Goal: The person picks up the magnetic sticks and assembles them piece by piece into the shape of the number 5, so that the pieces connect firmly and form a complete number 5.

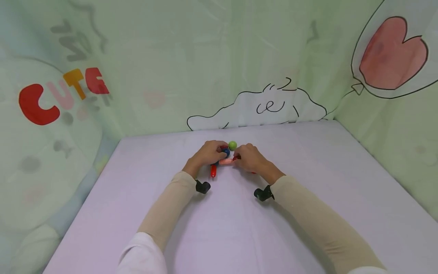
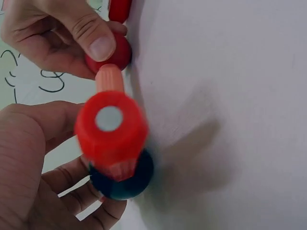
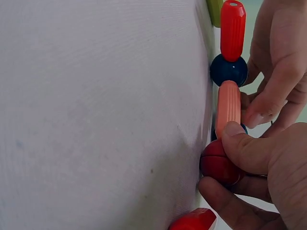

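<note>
My left hand (image 1: 209, 153) has its thumb and fingers curled about a blue ball (image 1: 226, 152). Just below it, a second blue ball (image 3: 229, 70) joins a red ribbed rod (image 3: 232, 31) to a salmon-coloured ribbed rod (image 3: 228, 108). The far end of the salmon rod meets a dark red ball (image 3: 219, 163). My right hand (image 1: 251, 158) pinches that red ball between thumb and fingers, its thumb tip against the rod's end. In the left wrist view the red rod points at the camera and hides part of the joint.
A green ball (image 1: 232, 145) lies just beyond and between the hands. Another red piece (image 3: 194, 220) sits beside my right hand, partly cut off in the right wrist view. The pale cloth-covered table (image 1: 219, 228) meets a printed curtain (image 1: 154, 76) at the back.
</note>
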Demonstrator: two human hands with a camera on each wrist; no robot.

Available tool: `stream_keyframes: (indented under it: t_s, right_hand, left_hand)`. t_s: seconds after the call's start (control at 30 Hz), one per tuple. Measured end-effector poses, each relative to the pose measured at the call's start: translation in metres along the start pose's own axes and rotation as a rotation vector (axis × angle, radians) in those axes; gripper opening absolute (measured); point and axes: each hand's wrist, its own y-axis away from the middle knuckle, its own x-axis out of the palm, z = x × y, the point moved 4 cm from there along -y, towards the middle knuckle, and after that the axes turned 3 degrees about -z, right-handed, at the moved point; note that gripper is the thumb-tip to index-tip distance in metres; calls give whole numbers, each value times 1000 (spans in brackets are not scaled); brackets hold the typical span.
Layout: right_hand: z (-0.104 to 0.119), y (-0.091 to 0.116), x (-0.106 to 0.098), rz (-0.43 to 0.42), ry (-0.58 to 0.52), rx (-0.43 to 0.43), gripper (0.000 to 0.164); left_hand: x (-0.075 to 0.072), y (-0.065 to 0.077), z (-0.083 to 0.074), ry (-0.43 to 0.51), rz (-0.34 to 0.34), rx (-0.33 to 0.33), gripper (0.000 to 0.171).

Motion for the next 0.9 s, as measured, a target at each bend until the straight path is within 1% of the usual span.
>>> stream_keyframes:
  t_s: [0.07,0.2,0.37,0.47,0.73,0.9]
  right_hand:
    - [-1,0,1,-5,-9,-1,23]
    - [-1,0,3,-2,-4,4,23]
    - [1,0,3,26,13,17,24]
    - [2,0,2,36,17,20,23]
    - [1,2,3,40,8,16,19]
    - [0,3,2,36,19,21,22]
  left_hand:
    - [3,-1,-1,-9,22,-13,38]
    - [6,1,-3,-23,28,-29,34]
    - [5,3,-2,-16,18,-65,32]
    - [5,4,-1,5,12,-84,30]
    - [7,5,0,2,8,-109,26]
    - [4,7,-1,3,-26,-110,27]
